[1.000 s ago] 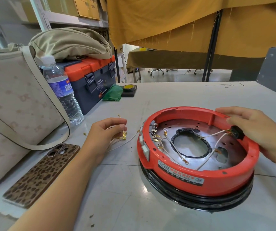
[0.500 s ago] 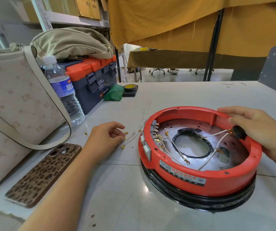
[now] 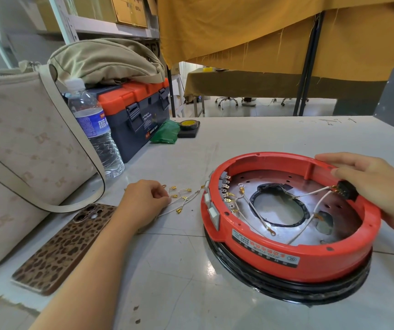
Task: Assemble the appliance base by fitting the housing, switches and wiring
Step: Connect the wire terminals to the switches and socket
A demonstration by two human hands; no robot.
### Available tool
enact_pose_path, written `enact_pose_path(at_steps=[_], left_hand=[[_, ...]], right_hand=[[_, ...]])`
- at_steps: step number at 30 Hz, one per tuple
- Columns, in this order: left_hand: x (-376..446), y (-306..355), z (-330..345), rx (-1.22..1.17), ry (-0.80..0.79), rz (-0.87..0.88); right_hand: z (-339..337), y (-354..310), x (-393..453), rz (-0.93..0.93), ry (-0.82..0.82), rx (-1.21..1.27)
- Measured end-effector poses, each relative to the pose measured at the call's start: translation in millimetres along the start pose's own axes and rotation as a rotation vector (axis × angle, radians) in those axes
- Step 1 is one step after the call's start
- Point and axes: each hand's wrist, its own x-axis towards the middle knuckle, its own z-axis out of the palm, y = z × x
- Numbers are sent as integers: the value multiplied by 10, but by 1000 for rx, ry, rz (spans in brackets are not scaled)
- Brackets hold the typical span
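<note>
Hands (image 3: 143,198) apart, fingers curled

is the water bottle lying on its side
No, the water bottle stands upright with its white cap on top, between the beige bag and the toolbox.
</note>
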Motion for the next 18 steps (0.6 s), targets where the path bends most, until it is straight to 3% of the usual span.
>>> enact_pose_path(at_steps=[10, 18], left_hand=[[31, -25, 40, 63, 47, -8], [46, -8, 44, -116, 140, 30]], right_hand=[[2, 11, 12, -11, 1, 10], [-12, 58, 35, -28, -6, 27]])
